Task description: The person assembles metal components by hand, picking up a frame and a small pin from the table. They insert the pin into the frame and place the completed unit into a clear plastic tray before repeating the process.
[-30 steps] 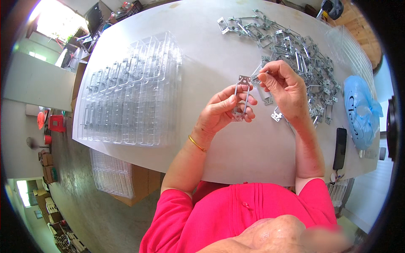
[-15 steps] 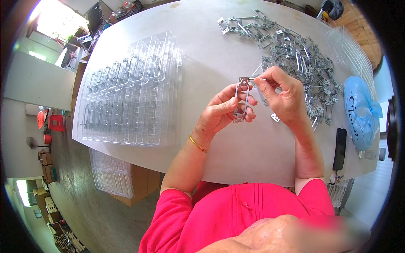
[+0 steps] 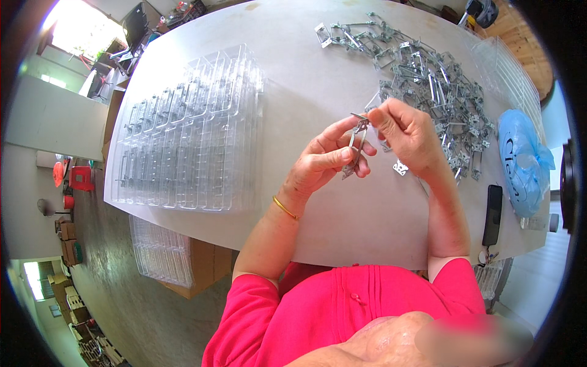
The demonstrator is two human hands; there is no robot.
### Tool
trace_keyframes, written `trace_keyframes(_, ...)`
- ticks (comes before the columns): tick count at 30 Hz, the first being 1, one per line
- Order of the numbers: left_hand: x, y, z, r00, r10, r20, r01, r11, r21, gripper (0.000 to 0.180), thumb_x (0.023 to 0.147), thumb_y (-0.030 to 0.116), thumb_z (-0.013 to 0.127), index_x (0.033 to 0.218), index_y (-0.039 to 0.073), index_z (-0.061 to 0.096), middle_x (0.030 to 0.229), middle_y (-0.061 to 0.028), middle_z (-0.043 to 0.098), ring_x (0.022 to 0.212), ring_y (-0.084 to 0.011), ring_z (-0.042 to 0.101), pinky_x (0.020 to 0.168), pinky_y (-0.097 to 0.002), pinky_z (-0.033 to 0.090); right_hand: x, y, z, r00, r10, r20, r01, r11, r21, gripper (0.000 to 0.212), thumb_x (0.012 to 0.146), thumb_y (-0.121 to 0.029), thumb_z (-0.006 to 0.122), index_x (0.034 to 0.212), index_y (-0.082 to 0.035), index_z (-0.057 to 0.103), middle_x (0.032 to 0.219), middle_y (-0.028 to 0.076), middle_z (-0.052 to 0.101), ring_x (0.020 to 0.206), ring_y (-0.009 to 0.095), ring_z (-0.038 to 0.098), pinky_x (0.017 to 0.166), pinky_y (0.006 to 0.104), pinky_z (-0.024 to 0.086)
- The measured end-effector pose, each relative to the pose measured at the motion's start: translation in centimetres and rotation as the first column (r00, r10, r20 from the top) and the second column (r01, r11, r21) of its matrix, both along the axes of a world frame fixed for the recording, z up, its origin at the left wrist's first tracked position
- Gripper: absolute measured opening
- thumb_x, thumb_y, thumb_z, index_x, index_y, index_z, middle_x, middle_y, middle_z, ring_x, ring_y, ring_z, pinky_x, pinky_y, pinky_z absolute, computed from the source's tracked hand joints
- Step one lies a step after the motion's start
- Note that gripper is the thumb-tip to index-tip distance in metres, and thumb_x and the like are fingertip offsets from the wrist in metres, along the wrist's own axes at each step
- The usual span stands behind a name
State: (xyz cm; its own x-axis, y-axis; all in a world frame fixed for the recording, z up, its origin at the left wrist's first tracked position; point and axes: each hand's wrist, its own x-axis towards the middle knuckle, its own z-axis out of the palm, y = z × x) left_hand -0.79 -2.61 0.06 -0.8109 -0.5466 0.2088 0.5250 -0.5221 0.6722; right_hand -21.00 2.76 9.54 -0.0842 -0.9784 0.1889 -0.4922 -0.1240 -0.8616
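My left hand [image 3: 315, 158] holds a small metal bracket assembly [image 3: 361, 136] between thumb and fingers, above the table. Two thin rods join the plates at its ends, and it is turned nearly edge-on. At its upper end my right hand [image 3: 406, 137] pinches it with thumb and forefinger; the exact spot is hidden by the fingers. Behind and to the right of that hand lies a tangled pile of similar metal brackets [image 3: 449, 92]. One loose piece [image 3: 400, 167] sits just below the right wrist, at the pile's near edge.
Clear plastic trays [image 3: 244, 177], stacked and filled with rows of metal parts, stand on the left of the white table [image 3: 342, 226]. At the right are a blue plastic bag [image 3: 520, 162] and a black phone [image 3: 492, 215]. More clear trays [image 3: 162, 254] sit on a cardboard box below the table's edge.
The bracket assembly has turned from facing flat to nearly edge-on, tilting to the right. My right hand has shifted slightly and now pinches closer to its top plate.
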Motion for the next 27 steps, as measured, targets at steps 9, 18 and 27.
trace_keyframes(9, 0.1, 0.2, 0.2, 0.988, -0.137, 0.072, 0.141, 0.989, -0.049, 0.062, 0.095, 0.014, 0.068, 0.154, 0.013, 0.048, 0.116, -0.0248, 0.067, 0.088, -0.0309, 0.071, 0.079, -0.0415, 0.055, -3.2, -1.2, -0.7, 0.932, 0.200, 0.303, -0.290, 0.913, 0.287, 0.025, 0.101, -0.027, 0.069, 0.096, -0.003, 0.073, 0.073, -0.006, 0.057, 0.068, 0.003, 0.048, 0.058, 0.0226, 0.038)
trace_keyframes(18, 0.3, 0.8, 2.3, 0.958, -0.159, 0.238, 0.177, 0.983, -0.053, 0.054, 0.092, 0.014, 0.074, 0.143, 0.004, 0.058, 0.108, -0.0144, 0.072, 0.081, -0.0189, 0.069, 0.076, -0.0327, 0.053, -4.2, -1.3, -0.4, 0.827, 0.341, 0.447, -0.498, 0.813, 0.301, 0.015, 0.097, -0.017, 0.073, 0.097, -0.002, 0.069, 0.087, -0.001, 0.066, 0.083, 0.007, 0.060, 0.072, 0.0232, 0.047)
trace_keyframes(27, 0.4, 0.3, 2.6, 0.907, -0.165, 0.387, 0.246, 0.954, -0.170, 0.056, 0.089, 0.017, 0.080, 0.140, 0.006, 0.061, 0.107, -0.0121, 0.073, 0.082, -0.0175, 0.069, 0.078, -0.0312, 0.054, -3.2, -1.3, -0.3, 0.859, 0.336, 0.386, -0.481, 0.787, 0.386, 0.019, 0.100, -0.022, 0.066, 0.089, -0.007, 0.063, 0.080, -0.005, 0.060, 0.072, 0.004, 0.049, 0.065, 0.0230, 0.040)
